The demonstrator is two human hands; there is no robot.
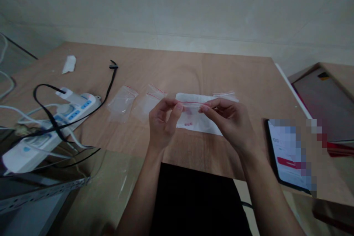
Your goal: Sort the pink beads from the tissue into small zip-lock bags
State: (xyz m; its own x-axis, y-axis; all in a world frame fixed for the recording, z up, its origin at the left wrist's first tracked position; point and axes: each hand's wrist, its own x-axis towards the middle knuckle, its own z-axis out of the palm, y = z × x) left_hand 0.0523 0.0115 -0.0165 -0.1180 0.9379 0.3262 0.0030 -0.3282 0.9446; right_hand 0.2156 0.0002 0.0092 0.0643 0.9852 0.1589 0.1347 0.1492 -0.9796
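A clear zip bag (190, 106) with a red seal line is stretched between my two hands. My left hand (165, 120) pinches one end of its top edge, and my right hand (228, 118) pinches the other end. Small reddish pieces (188, 124) show below the seal; whether they lie inside the bag or behind it I cannot tell. Under the hands lies a white sheet (206, 128) on the wooden table. Another clear bag (225, 96) rests at the sheet's far right corner, partly behind my right hand.
Left of my hands lie two more clear zip bags (123, 103) (149, 101). A white power strip (80, 108) with tangled cables occupies the table's left side, near a white scrap (69, 64). A phone (284, 155) is at the right edge, beside a box (320, 99).
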